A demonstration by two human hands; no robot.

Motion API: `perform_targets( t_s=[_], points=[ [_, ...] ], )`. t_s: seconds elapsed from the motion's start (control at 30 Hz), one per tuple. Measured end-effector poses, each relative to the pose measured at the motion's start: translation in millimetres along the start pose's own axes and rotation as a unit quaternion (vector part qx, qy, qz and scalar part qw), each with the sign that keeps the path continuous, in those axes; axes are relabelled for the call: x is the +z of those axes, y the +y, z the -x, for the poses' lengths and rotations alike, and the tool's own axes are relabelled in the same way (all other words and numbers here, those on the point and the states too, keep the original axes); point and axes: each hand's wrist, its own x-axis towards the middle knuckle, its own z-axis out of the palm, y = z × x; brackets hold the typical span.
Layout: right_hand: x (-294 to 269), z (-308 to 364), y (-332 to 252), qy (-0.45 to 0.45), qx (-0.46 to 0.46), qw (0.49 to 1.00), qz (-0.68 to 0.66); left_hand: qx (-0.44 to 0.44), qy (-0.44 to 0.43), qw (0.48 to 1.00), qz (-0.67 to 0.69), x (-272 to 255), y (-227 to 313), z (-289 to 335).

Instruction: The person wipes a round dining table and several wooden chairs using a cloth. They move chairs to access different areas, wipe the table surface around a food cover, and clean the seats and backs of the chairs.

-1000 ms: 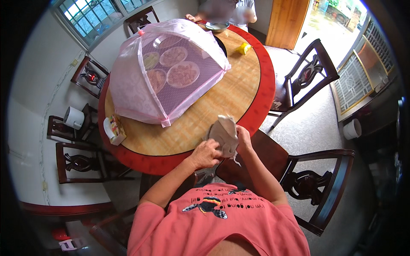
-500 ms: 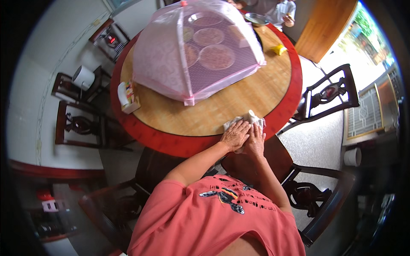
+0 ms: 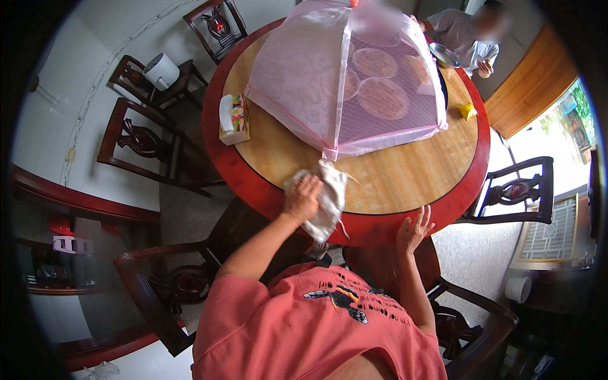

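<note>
- Your left hand [image 3: 303,197] lies flat on the pale cloth [image 3: 323,199], fingers curled slightly over it and pressing it down — a palm press, not a pinch.
- The cloth sits at the near edge of the round table [image 3: 405,180], half on the wooden top and half draped over the red rim, just in front of the pink mesh food cover [image 3: 316,82].
- Your right hand [image 3: 413,229] is spread open, fingers apart, at the red rim to the right of the cloth; it holds nothing. Whether it touches the rim cannot be told from this view.
- Judgement: the step in hand is wiping the table edge. Keep the palm centred on the cloth so the hanging part does not slide off the rim.
- Work in short strokes along the curve of the rim — keep clear of the cover's lower hem, which is near the cloth's top corner and looks light enough to shift.
- The tissue box [image 3: 234,119] stands well to the left; the small yellow object [image 3: 467,111] lies far right. Neither obstructs the stroke.
- Another person [image 3: 465,41] is seated at the far side of the table, apart from your hands.
</note>
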Motion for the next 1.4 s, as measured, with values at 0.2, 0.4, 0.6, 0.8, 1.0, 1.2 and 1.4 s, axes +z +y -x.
perform_targets(
  t_s=[0.2,0.4,0.6,0.8,1.0,1.2,1.4],
  points=[
    [13,-10,-2,-0.032,0.043,0.993,0.107,-0.129,0.012,0.988,-0.083,12,-120,-48],
    [19,-8,3,-0.056,0.047,0.986,0.151,-0.169,0.079,0.977,-0.104,34,-178,-99],
    [13,-10,-2,-0.081,0.07,0.984,0.143,-0.266,-0.009,0.958,-0.11,43,-193,-125],
    [13,-9,-3,-0.081,0.075,0.985,0.134,-0.234,-0.031,0.966,-0.103,2,-141,-120],
    [13,-8,-4,-0.071,0.078,0.986,0.129,-0.181,0.008,0.978,-0.101,9,-84,-71],
    [13,-7,-1,-0.066,0.072,0.987,0.125,0.002,-0.033,0.997,0.066,4,64,-26],
    [18,-11,-4,-0.053,0.042,0.99,0.125,0.183,-0.1,0.966,0.153,8,140,-1]
  ],
)
